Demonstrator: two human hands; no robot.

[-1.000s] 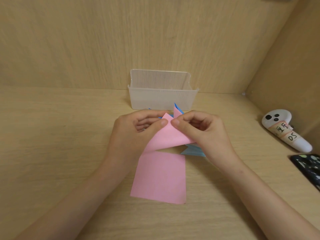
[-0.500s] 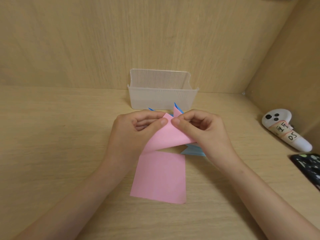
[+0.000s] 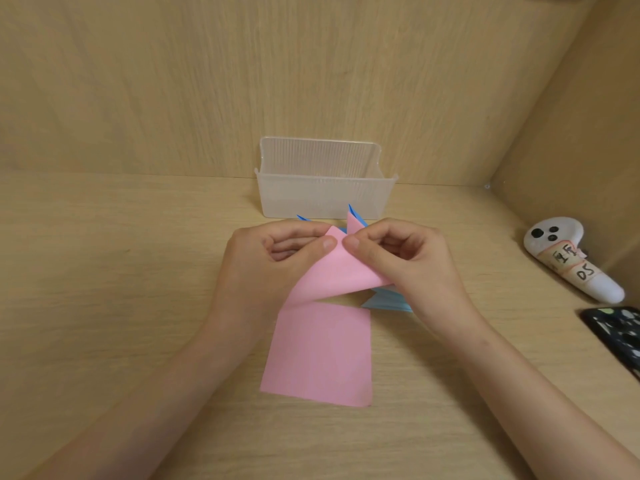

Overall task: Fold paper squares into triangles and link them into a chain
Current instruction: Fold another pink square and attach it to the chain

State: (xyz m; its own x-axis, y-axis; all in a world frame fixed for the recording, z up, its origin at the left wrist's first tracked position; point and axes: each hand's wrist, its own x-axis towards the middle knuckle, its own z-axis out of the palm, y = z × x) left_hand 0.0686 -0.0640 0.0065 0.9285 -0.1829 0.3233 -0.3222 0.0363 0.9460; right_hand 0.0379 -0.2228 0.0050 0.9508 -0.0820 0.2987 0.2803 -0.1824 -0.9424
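Left hand [image 3: 266, 268] and right hand [image 3: 398, 261] are pinching pink paper [image 3: 318, 355] mid-fold; blue folded pieces [image 3: 388, 301] lying behind, linking apparently pending

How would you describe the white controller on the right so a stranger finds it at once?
Look at the right edge of the wooden table, beside the side wall. Right of the right hand lies the white controller, beyond a black phone. Only it is white and rounded, with dark buttons and a label reading DS.
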